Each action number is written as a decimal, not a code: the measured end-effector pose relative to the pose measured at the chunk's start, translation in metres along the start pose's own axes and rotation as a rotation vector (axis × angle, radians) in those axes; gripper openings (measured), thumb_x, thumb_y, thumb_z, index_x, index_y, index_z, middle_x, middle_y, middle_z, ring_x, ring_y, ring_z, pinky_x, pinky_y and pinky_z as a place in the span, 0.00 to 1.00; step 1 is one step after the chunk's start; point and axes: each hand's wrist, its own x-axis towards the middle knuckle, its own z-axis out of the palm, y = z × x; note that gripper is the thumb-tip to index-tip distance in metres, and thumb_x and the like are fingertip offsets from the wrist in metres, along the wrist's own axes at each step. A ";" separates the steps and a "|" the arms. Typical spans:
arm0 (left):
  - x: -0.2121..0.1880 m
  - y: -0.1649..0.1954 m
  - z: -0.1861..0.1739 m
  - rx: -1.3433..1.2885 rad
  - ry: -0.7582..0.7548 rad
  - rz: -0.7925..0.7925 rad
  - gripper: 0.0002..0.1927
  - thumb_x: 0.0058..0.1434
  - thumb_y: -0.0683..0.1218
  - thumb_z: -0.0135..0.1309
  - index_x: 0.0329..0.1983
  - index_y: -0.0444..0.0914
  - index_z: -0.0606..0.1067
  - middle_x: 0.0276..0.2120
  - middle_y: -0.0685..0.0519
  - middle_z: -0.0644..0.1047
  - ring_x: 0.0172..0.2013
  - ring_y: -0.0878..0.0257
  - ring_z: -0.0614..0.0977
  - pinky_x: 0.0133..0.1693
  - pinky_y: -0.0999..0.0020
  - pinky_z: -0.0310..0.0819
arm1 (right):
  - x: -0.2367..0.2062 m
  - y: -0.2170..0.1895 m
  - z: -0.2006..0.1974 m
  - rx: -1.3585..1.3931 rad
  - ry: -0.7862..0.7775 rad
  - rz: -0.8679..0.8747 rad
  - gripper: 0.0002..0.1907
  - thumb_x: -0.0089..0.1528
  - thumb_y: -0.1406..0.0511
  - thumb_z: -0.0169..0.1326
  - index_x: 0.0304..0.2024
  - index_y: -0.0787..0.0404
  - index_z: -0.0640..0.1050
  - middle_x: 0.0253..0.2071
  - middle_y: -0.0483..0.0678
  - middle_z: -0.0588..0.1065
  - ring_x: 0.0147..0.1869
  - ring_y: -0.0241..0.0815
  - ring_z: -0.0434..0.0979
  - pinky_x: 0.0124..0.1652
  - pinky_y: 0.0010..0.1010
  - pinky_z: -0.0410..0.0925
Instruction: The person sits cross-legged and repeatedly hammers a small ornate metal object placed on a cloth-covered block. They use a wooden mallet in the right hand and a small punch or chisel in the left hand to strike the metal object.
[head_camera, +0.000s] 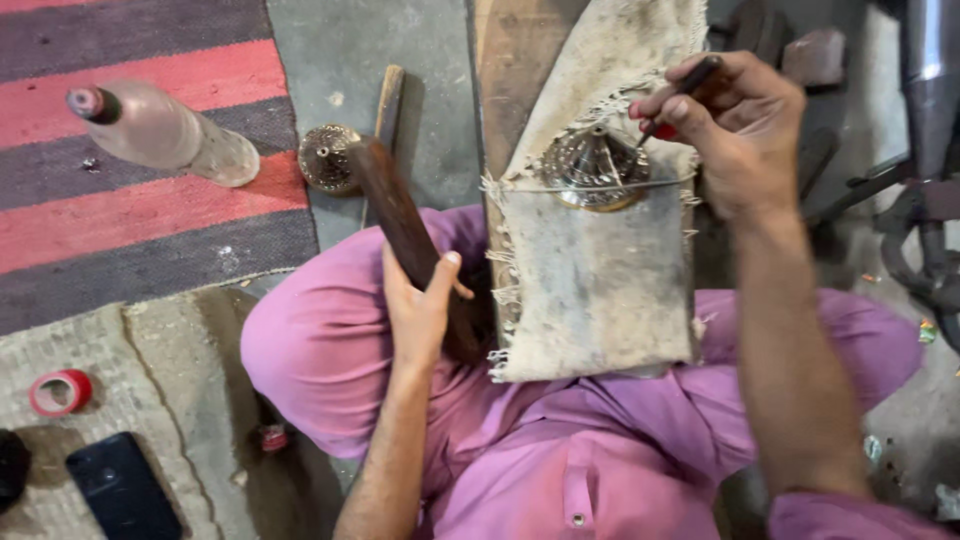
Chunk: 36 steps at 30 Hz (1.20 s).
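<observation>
Near us, on the sacking mat's front edge, we see a black phone (122, 487) and a red tape roll (60, 391). Our left hand (418, 305) wraps its fingers around a dark wooden mallet (400, 220) over the lap. On the cloth-covered plank (590, 280), a domed brass piece (593, 166) sits near its far end; our right hand (735, 125) pinches a thin punch (680, 92) against it. Farther left, a second brass piece (326, 157) and a plastic bottle (165, 130) rest

Clothing: I see loose pink-purple trousers and a matching shirt below both hands.
Shirt front: a buttoned placket, one small button visible.
Sleeves: pushed above the elbows; forearms bare.
Right hand (745, 130): red-painted fingernails.
Left hand (420, 305): no rings visible.
</observation>
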 end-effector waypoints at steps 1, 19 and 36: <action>0.001 -0.002 -0.002 0.012 -0.009 -0.017 0.21 0.63 0.37 0.57 0.57 0.35 0.65 0.32 0.54 0.71 0.23 0.67 0.76 0.26 0.69 0.78 | 0.005 -0.004 -0.001 -0.052 -0.071 0.003 0.07 0.75 0.74 0.60 0.54 0.70 0.76 0.46 0.54 0.81 0.52 0.42 0.84 0.56 0.29 0.80; -0.004 -0.005 0.035 0.263 0.007 0.135 0.23 0.62 0.39 0.61 0.58 0.35 0.66 0.33 0.55 0.73 0.27 0.69 0.75 0.30 0.73 0.72 | 0.046 -0.014 -0.012 -0.324 -0.565 -0.007 0.12 0.67 0.75 0.59 0.54 0.70 0.78 0.47 0.51 0.81 0.52 0.39 0.84 0.54 0.29 0.79; -0.033 0.047 0.055 0.738 -0.059 0.401 0.29 0.62 0.44 0.63 0.64 0.37 0.65 0.42 0.38 0.81 0.43 0.44 0.86 0.42 0.57 0.78 | 0.041 -0.027 0.003 -0.516 -0.552 -0.173 0.12 0.70 0.71 0.61 0.55 0.69 0.78 0.45 0.50 0.82 0.50 0.37 0.85 0.49 0.26 0.79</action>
